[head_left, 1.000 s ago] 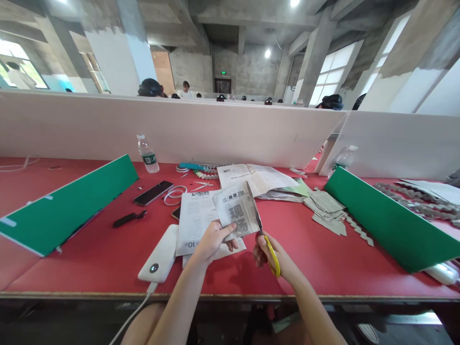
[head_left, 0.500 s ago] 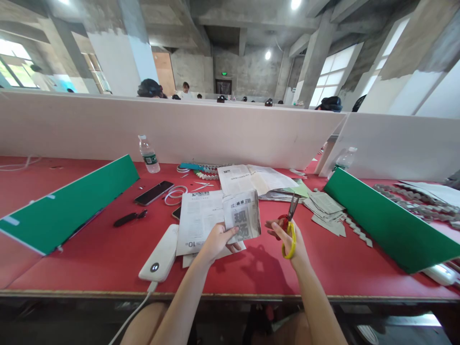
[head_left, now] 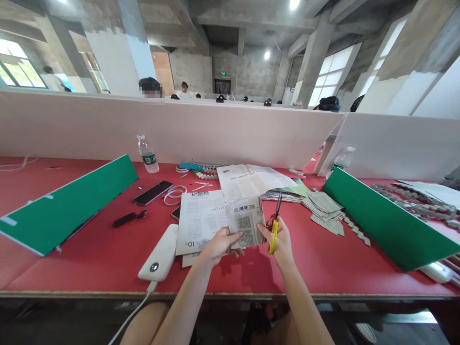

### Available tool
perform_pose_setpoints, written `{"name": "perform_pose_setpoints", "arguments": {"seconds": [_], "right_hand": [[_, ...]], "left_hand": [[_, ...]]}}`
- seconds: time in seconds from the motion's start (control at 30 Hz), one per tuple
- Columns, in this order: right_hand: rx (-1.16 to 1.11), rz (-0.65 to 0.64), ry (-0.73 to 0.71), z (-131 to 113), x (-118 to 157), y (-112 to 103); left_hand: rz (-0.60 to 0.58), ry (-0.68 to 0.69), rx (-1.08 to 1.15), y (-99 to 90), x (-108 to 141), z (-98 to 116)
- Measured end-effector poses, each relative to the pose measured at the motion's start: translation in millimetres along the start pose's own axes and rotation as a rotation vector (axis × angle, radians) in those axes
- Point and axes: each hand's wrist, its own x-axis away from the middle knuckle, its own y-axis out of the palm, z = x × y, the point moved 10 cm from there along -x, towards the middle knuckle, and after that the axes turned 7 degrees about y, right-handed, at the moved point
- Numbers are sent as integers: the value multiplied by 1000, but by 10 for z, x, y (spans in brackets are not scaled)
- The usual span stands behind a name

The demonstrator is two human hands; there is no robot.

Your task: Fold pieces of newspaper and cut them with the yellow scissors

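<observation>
A folded piece of newspaper is pinched at its lower left by my left hand, thumb on top. My right hand holds scissors with yellow and red handles, blades pointing up and away. The thumb of that hand also touches the right edge of the folded piece. Below and to the left lies a flat newspaper sheet on the red table. An open newspaper lies behind the folded piece. Cut paper pieces are stacked to the right.
A white power bank with a cable, a phone, a black knife-like tool and a bottle stand or lie at left. Green boards flank the work area. A white partition runs behind, with people beyond it.
My right hand has moved left with the scissors, from beside the folded newspaper to touching its right edge. The folded piece has shifted slightly right and down.
</observation>
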Motion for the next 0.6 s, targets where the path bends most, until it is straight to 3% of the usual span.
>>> {"name": "perform_pose_setpoints", "arguments": {"seconds": [0.27,0.6], "right_hand": [[32,-11,-18,-42,15,15],[78,-36,18,-6,-10,-27]], "left_hand": [[-32,-49,65,-26,-42,-113],[-56,-19,-10,23,10,-23]]}}
